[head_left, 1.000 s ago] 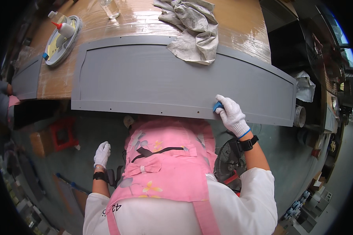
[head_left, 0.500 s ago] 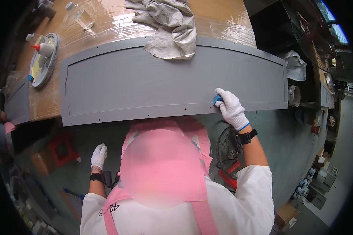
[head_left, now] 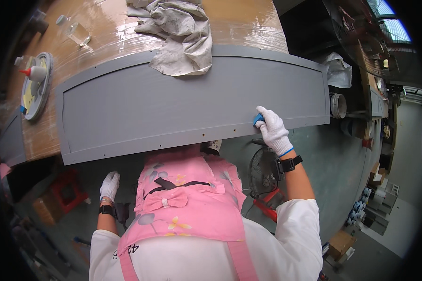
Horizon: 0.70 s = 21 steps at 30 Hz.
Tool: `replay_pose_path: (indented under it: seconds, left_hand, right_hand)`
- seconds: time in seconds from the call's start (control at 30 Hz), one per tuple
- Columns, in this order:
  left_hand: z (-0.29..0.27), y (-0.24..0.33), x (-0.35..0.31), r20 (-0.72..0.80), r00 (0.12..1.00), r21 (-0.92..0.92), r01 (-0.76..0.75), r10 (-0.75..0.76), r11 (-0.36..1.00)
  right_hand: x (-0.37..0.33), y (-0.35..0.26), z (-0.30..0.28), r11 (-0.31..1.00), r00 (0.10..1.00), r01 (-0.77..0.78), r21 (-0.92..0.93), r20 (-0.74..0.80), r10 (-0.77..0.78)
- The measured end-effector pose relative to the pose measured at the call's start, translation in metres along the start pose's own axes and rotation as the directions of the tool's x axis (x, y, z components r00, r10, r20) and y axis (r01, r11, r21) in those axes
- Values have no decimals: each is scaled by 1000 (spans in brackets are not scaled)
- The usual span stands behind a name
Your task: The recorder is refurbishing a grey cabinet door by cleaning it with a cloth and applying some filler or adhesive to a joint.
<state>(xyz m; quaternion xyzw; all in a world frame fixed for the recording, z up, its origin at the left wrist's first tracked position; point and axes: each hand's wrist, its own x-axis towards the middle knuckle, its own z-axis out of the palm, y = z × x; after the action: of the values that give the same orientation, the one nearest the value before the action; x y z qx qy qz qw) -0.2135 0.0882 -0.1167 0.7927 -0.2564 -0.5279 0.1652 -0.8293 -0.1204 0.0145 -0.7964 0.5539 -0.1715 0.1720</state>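
A long grey panel [head_left: 183,98] with a raised border and small holes along its near edge lies across the table. My right hand [head_left: 274,132], in a white knit glove with a blue cuff, is closed round a small blue block [head_left: 258,120]. That block is over the near border of the panel, right of the middle; whether it presses on the surface I cannot tell. My left hand [head_left: 110,186], also gloved, hangs beside my body, off the panel, its fingers drawn together and no object visible in them. A crumpled, stained grey cloth [head_left: 185,42] drapes over the panel's far edge.
At the left, a round lid-like tray [head_left: 46,98] holds a white bottle with a red tip [head_left: 35,73]. A clear bottle [head_left: 74,31] stands behind it on the plastic-wrapped table [head_left: 105,40]. A fan [head_left: 262,173] and a red stool [head_left: 66,189] are on the floor.
My right hand with the blue block has shifted a little rightward along the panel's near border. The whole view has turned slightly, so the panel appears further left. My left hand still hangs down.
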Motion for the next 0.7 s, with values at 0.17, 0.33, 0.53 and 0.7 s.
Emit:
replay_pose_path:
  seconds: [0.17,0.33,0.53,0.7]
  left_hand:
    - [46,-12,-6,11,999,-43,51,-50,998]
    - [129,2,-39,-61,996,-155,48,-58,987]
    - [224,31,-84,-107,994,119,8,5,993]
    - [252,21,-101,-100,993,138,-39,54,990]
  right_hand:
    - [16,-13,-1,985,988,131,114,64,-139]
    - [-9,75,-48,987,983,138,85,111,-147]
    - [2,71,-49,949,963,206,240,124,-240]
    - [13,70,-39,904,925,282,322,157,-345]
